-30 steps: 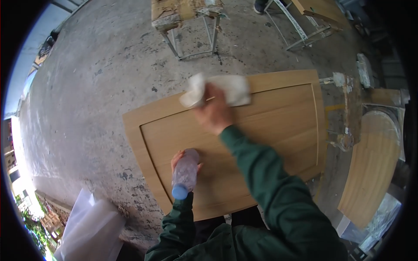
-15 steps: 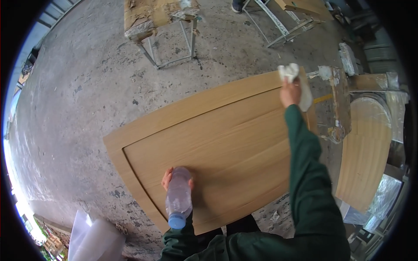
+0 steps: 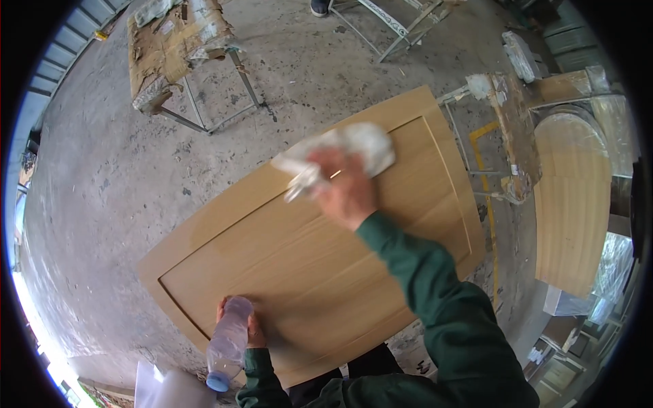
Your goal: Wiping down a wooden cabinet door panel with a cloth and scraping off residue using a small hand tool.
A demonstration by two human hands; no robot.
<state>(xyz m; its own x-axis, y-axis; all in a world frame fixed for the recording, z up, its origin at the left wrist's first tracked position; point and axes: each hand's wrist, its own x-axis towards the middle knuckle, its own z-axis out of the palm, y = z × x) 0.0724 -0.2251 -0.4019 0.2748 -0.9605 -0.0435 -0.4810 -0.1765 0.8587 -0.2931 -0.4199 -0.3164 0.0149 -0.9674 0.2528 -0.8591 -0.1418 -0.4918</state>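
Left hand (image 3: pixel 255 333) wrapped round bottle (image 3: pixel 230 334), at panel's (image 3: pixel 306 251) near-left edge. Right hand (image 3: pixel 345 192) blurred, clutching bunched cloth (image 3: pixel 374 146) at panel's far edge. Risks: loosened left grip drops bottle; grit under cloth could scratch wood.

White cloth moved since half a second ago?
Yes. Judged against the wooden panel, the white cloth under the right hand has shifted left along the far edge, away from the far right corner.

1 framed wooden panel (image 3: pixel 286 262), white cloth (image 3: pixel 376 148) across its far edge, blue-capped clear bottle (image 3: pixel 230 337) near its left end
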